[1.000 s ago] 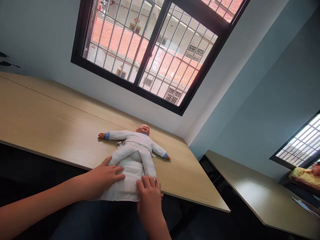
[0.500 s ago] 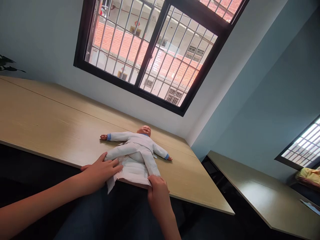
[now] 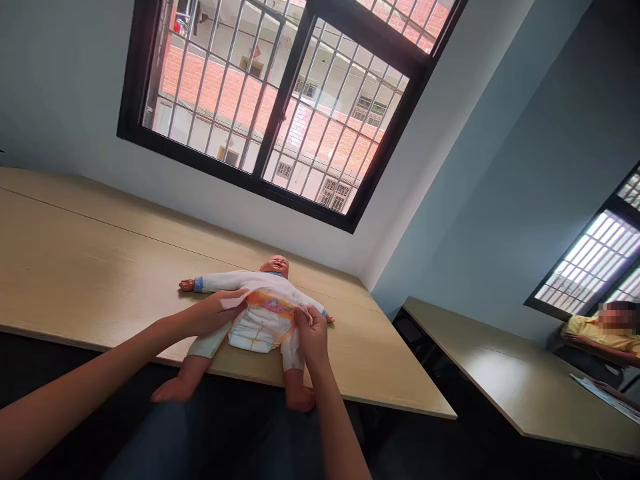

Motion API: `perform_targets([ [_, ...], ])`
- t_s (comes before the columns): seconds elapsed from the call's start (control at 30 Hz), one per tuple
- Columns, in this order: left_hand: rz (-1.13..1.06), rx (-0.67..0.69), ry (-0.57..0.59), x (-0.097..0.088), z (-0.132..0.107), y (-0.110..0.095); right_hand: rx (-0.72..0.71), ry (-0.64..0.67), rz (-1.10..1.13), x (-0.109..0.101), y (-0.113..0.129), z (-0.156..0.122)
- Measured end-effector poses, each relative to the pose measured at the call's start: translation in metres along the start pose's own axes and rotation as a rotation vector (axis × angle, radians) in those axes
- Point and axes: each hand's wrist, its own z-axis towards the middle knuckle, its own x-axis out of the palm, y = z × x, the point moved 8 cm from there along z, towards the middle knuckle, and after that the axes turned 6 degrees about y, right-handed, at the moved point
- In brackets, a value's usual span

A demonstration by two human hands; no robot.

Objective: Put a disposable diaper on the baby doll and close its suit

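A baby doll (image 3: pixel 250 280) in a white outfit with blue cuffs lies on its back on the wooden table, head toward the window. Its bare feet hang past the near edge. Over its belly, between the legs, is a white diaper (image 3: pixel 257 327) with an orange patterned front band. My left hand (image 3: pixel 225 312) grips the diaper's upper left corner, its fingertips partly hidden behind the band. At the opposite side of the band, my right hand (image 3: pixel 311 327) pinches the other corner.
The table (image 3: pixel 100 267) runs along the wall below a barred window (image 3: pixel 265 120). To the right, past a gap, stands a second table (image 3: pixel 495 367). A person in a yellow top (image 3: pixel 607 340) sits beyond it, with papers (image 3: pixel 607 393) before them.
The diaper's front flap, which lay spread toward the near edge, is now folded up over the doll's belly. Both hands moved up with it, and the doll's feet came into view.
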Motion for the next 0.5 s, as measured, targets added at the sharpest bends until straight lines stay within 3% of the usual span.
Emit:
perform_targets([
  [0.13,-0.082,-0.049,-0.091,0.005,0.015,0.032,0.178,0.08,0.224,0.005,-0.026,0.0],
  [0.27,-0.094,-0.075,-0.16,0.005,0.022,0.044,0.269,0.235,0.172,0.006,-0.032,-0.016],
  [0.37,-0.1,-0.104,-0.175,0.005,0.028,0.048,0.191,0.229,0.02,0.005,-0.028,-0.014],
  [0.5,-0.141,-0.103,-0.237,0.008,0.032,0.056,-0.061,0.144,-0.228,0.012,-0.013,0.004],
])
